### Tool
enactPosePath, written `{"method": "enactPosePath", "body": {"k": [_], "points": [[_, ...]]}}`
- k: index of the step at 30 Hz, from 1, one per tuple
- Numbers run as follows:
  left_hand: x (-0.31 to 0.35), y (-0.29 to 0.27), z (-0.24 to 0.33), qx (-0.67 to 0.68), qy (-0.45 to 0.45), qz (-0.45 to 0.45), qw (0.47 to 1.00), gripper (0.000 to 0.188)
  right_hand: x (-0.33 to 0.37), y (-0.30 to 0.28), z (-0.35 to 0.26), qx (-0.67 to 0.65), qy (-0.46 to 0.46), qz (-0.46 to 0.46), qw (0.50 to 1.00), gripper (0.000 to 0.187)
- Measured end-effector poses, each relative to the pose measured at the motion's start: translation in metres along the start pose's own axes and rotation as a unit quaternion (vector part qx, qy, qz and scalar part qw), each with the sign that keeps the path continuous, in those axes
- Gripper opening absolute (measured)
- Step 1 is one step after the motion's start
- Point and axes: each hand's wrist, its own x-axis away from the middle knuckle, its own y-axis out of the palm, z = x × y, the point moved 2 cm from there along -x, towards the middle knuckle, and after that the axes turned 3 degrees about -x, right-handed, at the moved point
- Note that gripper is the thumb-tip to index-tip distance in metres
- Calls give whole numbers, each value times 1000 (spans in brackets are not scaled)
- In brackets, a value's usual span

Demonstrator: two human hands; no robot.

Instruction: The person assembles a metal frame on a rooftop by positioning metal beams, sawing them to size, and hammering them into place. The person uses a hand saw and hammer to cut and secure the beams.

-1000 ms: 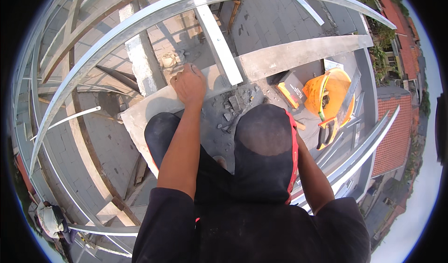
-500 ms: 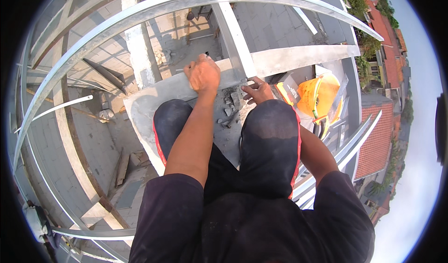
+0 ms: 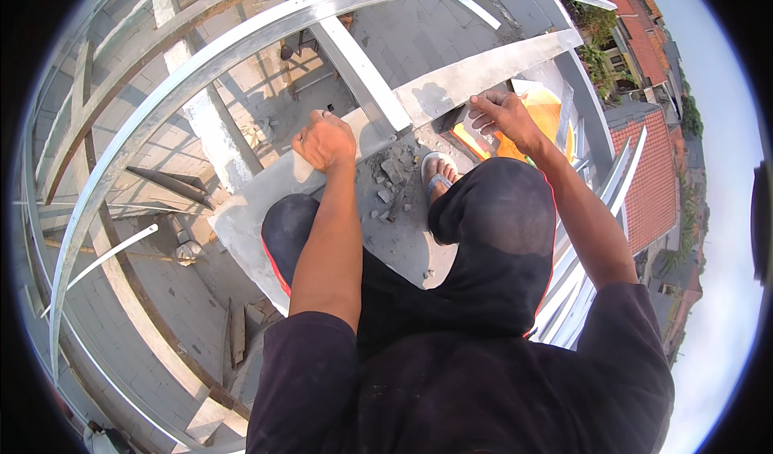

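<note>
My left hand (image 3: 326, 142) is closed in a fist over the pale concrete ledge (image 3: 278, 176). A tiny dark tip (image 3: 329, 107) shows just beyond its knuckles; what the fingers hold is hidden. To its right, a silver metal channel (image 3: 362, 80) slopes down toward me, its near end at the ledge. My right hand (image 3: 503, 120) is raised off the channel, above the ledge's right part. Its fingers are loosely bent and apart, with nothing visible in them. Below that hand are an orange-yellow container (image 3: 546, 116) and an orange-and-dark box (image 3: 475, 138).
A long silver channel (image 3: 241, 31) arches across the far side. Broken rubble (image 3: 392, 176) lies between my knees, beside my sandalled foot (image 3: 439, 174). Wooden beams (image 3: 121, 269) span a deep drop on the left. Stacked metal strips (image 3: 592, 253) lie at right, before tiled roofs (image 3: 644, 168).
My right hand has let go of the channel's near end and moved right and up. My right knee has swung outward, uncovering the foot. The left hand stays closed by the ledge.
</note>
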Motion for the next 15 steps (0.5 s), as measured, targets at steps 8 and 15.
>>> {"method": "enactPosePath", "body": {"k": [8, 15], "points": [[-25, -23, 25, 115, -127, -118, 978, 39, -97, 14, -59, 40, -47, -76, 995, 62], [-80, -5, 27, 426, -230, -170, 858, 59, -186, 102, -46, -40, 26, -213, 976, 107]]}}
